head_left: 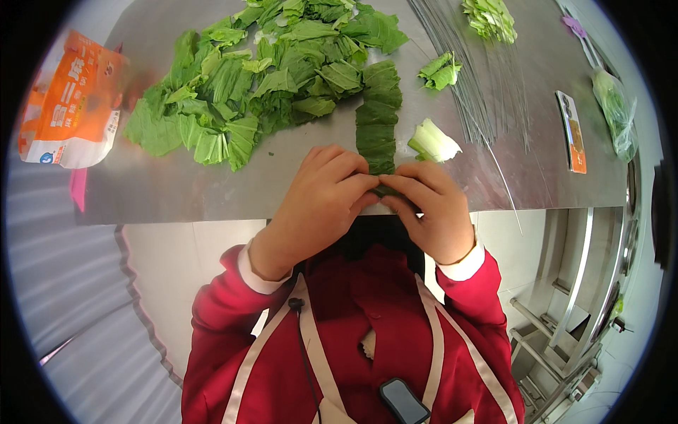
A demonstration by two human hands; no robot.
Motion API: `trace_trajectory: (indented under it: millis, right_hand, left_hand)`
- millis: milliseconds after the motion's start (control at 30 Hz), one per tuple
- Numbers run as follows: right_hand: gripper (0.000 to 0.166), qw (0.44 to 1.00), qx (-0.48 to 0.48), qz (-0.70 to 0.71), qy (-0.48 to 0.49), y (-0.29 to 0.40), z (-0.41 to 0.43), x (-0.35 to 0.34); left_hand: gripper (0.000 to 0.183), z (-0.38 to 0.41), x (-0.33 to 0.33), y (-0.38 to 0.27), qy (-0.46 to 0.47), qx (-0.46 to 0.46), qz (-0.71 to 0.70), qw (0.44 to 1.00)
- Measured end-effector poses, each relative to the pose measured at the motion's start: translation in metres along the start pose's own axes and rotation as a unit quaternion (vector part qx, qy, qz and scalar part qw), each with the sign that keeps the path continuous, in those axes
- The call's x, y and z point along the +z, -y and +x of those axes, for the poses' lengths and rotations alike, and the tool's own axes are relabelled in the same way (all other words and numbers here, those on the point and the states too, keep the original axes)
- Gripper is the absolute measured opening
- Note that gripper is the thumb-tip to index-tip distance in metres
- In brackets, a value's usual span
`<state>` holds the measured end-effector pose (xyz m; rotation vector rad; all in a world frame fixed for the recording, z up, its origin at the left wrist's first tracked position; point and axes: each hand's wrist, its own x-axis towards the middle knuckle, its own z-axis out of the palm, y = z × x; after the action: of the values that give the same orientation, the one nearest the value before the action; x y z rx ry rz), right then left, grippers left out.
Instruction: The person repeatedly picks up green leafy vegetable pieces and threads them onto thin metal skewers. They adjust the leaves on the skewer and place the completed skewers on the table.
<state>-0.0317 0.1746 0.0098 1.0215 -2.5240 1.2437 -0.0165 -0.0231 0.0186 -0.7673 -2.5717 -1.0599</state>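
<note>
A long strip of dark green leaf [377, 122] runs away from me over the steel table. My left hand [333, 196] and my right hand [431, 204] pinch its near end between thumbs and fingers at the table's front edge. That end looks folded or rolled, though my fingers hide most of it. Just beyond my right hand lies a pale green and white leaf bundle [434, 141]. A smaller green leaf roll [440, 71] sits farther back. Ahead and to the left spreads a heap of cut leafy greens [286, 69].
Thin metal skewers [466, 79] lie lengthwise at right; one [503, 175] overhangs the front edge. Beyond are a pile of pale leaf pieces [490, 20], a small printed packet [572, 132] and a plastic bag of greens [614, 111]. An orange-and-white package [74, 100] stands at left.
</note>
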Motion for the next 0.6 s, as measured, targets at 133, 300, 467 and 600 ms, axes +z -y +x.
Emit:
trace_trajectory:
  millis: [133,300,467,600]
  right_hand:
    - [0.031,1.0,-0.009,0.017,0.017,-0.003,0.005,-0.006]
    - [0.022,1.0,0.004,0.016,0.019,-0.001,0.011,-0.007]
    - [0.013,0.997,0.052,0.043,0.044,-0.002,0.016,-0.009]
    - [0.006,0.996,0.077,0.004,0.038,0.003,0.024,-0.004]
  left_hand:
    - [0.022,0.002,0.001,0.002,0.003,0.008,0.005,1.0]
    - [0.019,0.007,-0.001,0.003,0.014,0.013,-0.003,1.0]
    - [0.015,0.01,-0.005,0.006,0.038,-0.004,-0.023,0.999]
    - [0.015,0.012,-0.004,0.001,0.005,-0.045,-0.031,0.999]
